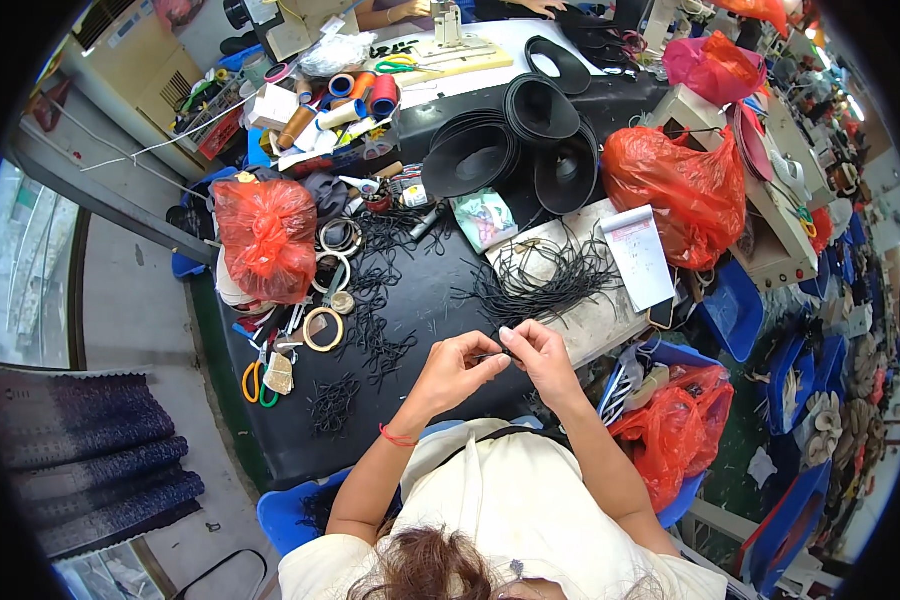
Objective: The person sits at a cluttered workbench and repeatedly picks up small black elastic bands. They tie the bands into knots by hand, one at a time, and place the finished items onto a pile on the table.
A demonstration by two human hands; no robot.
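My left hand [454, 374] and my right hand [542, 362] meet at the near edge of the black table. Both are closed, thumb and fingertips pinched together. A small dark length of thin black cord [489, 356] shows between them; most of it is hidden by the fingers. Just beyond lies a tangled bundle of black cords [550, 283], spread over a pale board [610, 335]. Loops of knotted black cord [375, 285] trail down the table to the left, and a small heap of black loops [334, 402] sits near the front left.
Stacked black curved pieces [470, 155] stand at the back. A notepad [638, 258] and a red plastic bag [675, 195] lie to the right. At left are another red bag [266, 238], tape rolls [322, 329] and scissors [254, 380]. A blue bin [685, 505] stands by my right arm.
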